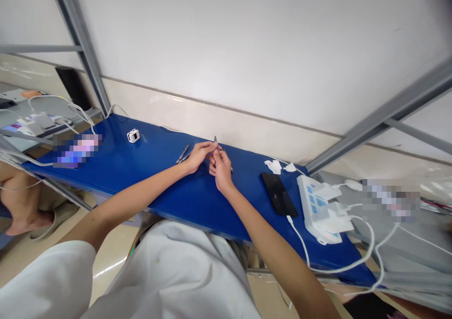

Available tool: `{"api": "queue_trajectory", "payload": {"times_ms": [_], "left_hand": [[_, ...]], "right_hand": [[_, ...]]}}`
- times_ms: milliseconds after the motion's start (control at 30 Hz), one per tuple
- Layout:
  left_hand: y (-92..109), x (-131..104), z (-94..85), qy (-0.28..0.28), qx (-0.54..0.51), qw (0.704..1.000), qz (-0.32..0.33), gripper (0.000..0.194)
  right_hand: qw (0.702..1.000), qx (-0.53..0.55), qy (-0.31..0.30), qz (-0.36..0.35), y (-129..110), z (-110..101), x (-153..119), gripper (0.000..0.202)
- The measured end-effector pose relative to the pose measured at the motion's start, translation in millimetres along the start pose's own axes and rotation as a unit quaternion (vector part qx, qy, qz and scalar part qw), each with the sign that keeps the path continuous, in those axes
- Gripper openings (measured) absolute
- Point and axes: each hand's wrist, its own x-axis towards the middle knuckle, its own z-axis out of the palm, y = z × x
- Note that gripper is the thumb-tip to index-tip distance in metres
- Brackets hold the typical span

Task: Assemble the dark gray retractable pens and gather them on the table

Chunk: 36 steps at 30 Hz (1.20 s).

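Note:
My left hand (201, 156) and my right hand (221, 169) meet above the middle of the blue desk, with fingertips touching or nearly so. Both are closed in a pinch. From the fingertips of my left hand a small dark, pointed pen-like piece (215, 139) sticks up. Whatever lies between the fingers of my right hand is mostly hidden; only a bit of something dark shows there. Beside my left hand, slim dark pen-like pieces (183, 154) lie on the desk, partly covered by that hand.
The blue desk (162, 154) runs along a wall between grey metal posts. On the right lie a black phone (278, 194) on a cable, crumpled tissues (273, 166) and a white power strip (314, 206) with chargers. A small white device (133, 135) stands left. Another person's leg (24, 196) shows far left.

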Motion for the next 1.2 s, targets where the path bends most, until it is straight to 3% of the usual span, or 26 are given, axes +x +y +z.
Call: {"api": "queue_trajectory", "payload": {"times_ms": [1200], "left_hand": [[2.2, -0.3, 1.4, 0.0, -0.024, 1.0, -0.018, 0.051]], "right_hand": [[1.0, -0.009, -0.01, 0.002, -2.1, 1.9, -1.3, 0.051]]}}
